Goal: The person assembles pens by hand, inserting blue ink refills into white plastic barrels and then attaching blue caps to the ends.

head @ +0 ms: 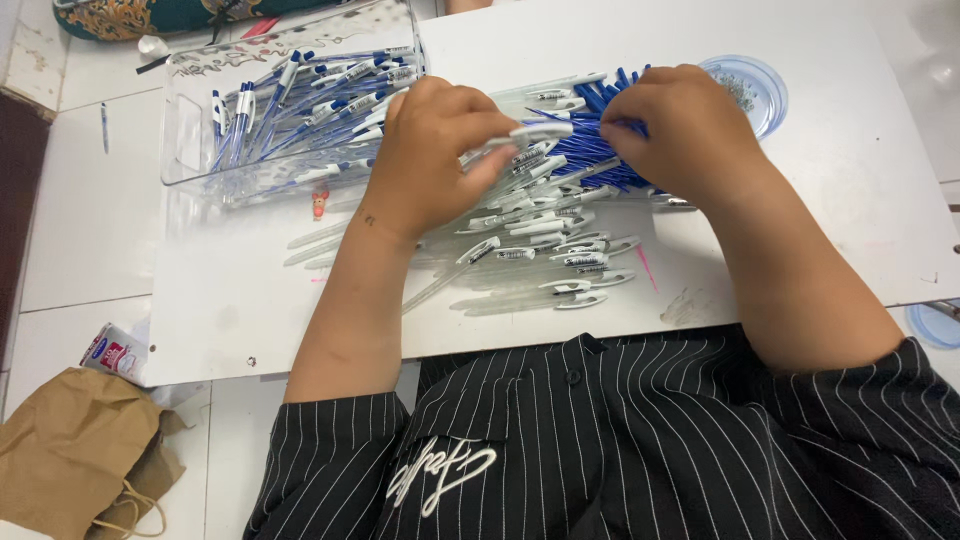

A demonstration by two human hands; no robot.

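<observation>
My left hand (435,150) grips a clear pen barrel with a white clip (535,133), holding it above a heap of empty clear barrels (545,245) on the white board (240,300). My right hand (680,130) rests on a bunch of blue pen refills (590,150), its fingers pinched around some of them. The two hands are close together, the barrel's tip pointing toward the right hand. A clear plastic box (200,150) at the upper left holds several finished blue-and-white pens (320,105).
A round clear blue-rimmed lid or dish (755,90) lies behind my right hand. A brown paper bag (70,450) and a small carton (115,352) sit on the tiled floor at lower left. Another blue round item (935,322) shows at the right edge. One loose pen (104,127) lies on the floor.
</observation>
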